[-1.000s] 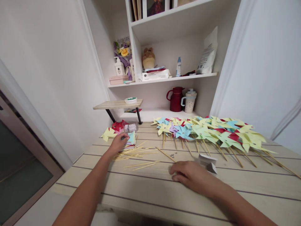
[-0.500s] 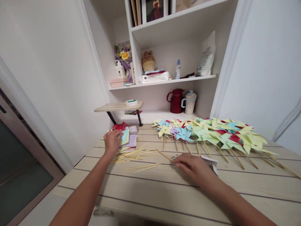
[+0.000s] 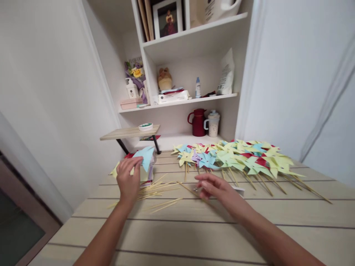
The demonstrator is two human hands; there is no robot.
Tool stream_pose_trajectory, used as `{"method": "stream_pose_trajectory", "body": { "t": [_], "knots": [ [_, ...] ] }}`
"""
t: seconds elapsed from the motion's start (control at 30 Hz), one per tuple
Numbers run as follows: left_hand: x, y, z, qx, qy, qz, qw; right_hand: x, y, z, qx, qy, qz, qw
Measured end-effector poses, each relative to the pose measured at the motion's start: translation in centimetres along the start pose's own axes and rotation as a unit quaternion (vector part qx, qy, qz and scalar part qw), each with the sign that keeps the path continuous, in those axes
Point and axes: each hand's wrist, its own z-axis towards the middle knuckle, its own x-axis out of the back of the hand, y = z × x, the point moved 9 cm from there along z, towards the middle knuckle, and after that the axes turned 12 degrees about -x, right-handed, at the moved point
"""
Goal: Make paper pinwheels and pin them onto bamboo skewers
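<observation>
My left hand [image 3: 129, 177] pinches a light blue sheet of paper [image 3: 144, 158] by its edge, holding it up above a stack of coloured paper [image 3: 150, 175]. Pale green and purple sheets show in the stack, partly behind the hand. Over the table my right hand [image 3: 212, 186] has its fingers apart, above a thin wooden stick [image 3: 185, 187] that passes beneath them. Some small shiny metal pieces [image 3: 195, 189] are at its fingertips, too small to make out clearly. Between the hands lies a loose bunch of thin sticks [image 3: 158, 188].
Finished paper pinwheels [image 3: 208, 160] on sticks cover the table's back right. A small raised wooden stand [image 3: 124, 133] bears a round white tin [image 3: 145, 127] at the back left. Behind, a shelf unit [image 3: 177, 101] holds a red jug [image 3: 199, 122] and a lidded cup [image 3: 213, 124].
My left hand has lifted the blue sheet up from the stack. The right hand's fingers have spread from their pinch at the stick's end. The view has shifted slightly.
</observation>
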Motion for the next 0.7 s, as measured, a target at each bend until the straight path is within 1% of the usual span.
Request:
{"method": "stream_pose_trajectory", "body": {
  "t": [0.03, 0.07, 0.1, 0.13, 0.17, 0.2, 0.23, 0.27, 0.3, 0.37, 0.4, 0.43, 0.47, 0.5, 0.57, 0.6, 0.63, 0.67, 0.7],
  "knots": [
    [-0.3, 3.1, 0.5, -0.073, -0.013, -0.018, 0.997, 0.1, -0.1, 0.0, -0.006, -0.004, 0.054, 0.999],
    [-0.9, 6.2, 0.6, -0.140, -0.045, -0.039, 0.988, 0.1, -0.1, -0.1, -0.019, -0.009, 0.097, 0.995],
    [-1.6, 9.1, 0.3, -0.203, -0.075, -0.058, 0.974, 0.0, -0.2, -0.2, -0.025, -0.016, 0.134, 0.990],
    [-2.3, 11.5, -0.1, -0.250, -0.098, -0.081, 0.960, -0.3, -0.5, -0.4, -0.021, -0.029, 0.171, 0.985],
    [-2.7, 13.4, -0.6, -0.281, -0.098, -0.114, 0.948, -0.8, -0.8, -0.5, -0.014, -0.044, 0.206, 0.977],
    [-3.3, 14.7, -1.1, -0.285, -0.107, -0.165, 0.938, -1.3, -1.0, -0.6, -0.008, -0.061, 0.232, 0.971],
    [-4.4, 15.2, -1.4, -0.253, -0.130, -0.232, 0.930, -1.6, -1.3, -0.7, -0.001, -0.058, 0.252, 0.966],
    [-5.7, 15.2, -1.7, -0.192, -0.156, -0.302, 0.921, -1.7, -1.4, -0.7, 0.010, -0.044, 0.271, 0.961],
    [-7.2, 14.9, -2.1, -0.119, -0.182, -0.366, 0.905, -1.5, -1.6, -0.8, 0.022, -0.017, 0.295, 0.955],
    [-9.8, 14.1, -3.2, 0.018, -0.216, -0.456, 0.863, -0.9, -1.5, -0.7, 0.035, 0.034, 0.332, 0.942],
    [-10.6, 13.8, -3.7, 0.063, -0.221, -0.478, 0.848, -0.5, -1.4, -0.7, 0.033, 0.060, 0.340, 0.938],
    [-11.2, 13.6, -4.2, 0.088, -0.219, -0.485, 0.842, 0.0, -1.2, -0.6, 0.030, 0.081, 0.339, 0.937],
    [-11.4, 13.3, -4.4, 0.096, -0.208, -0.478, 0.848, 0.4, -1.0, -0.6, 0.026, 0.098, 0.331, 0.938],
    [-11.3, 12.9, -4.7, 0.096, -0.189, -0.460, 0.862, 0.9, -0.8, -0.5, 0.020, 0.110, 0.320, 0.941],
    [-11.0, 11.8, -5.2, 0.104, -0.141, -0.403, 0.898, 1.3, -0.6, -0.3, 0.009, 0.111, 0.292, 0.950],
    [-11.1, 11.0, -5.7, 0.129, -0.122, -0.381, 0.907, 1.4, -0.5, -0.1, 0.004, 0.105, 0.278, 0.955],
    [-11.4, 10.2, -6.2, 0.167, -0.111, -0.375, 0.905, 1.5, -0.4, 0.0, 0.001, 0.099, 0.265, 0.959],
    [-11.8, 9.4, -6.9, 0.217, -0.106, -0.383, 0.892, 1.5, -0.5, 0.2, 0.000, 0.094, 0.252, 0.963],
    [-12.3, 8.7, -7.5, 0.269, -0.098, -0.400, 0.871, 1.6, -0.6, 0.4, 0.001, 0.093, 0.239, 0.967]
  ]
}}
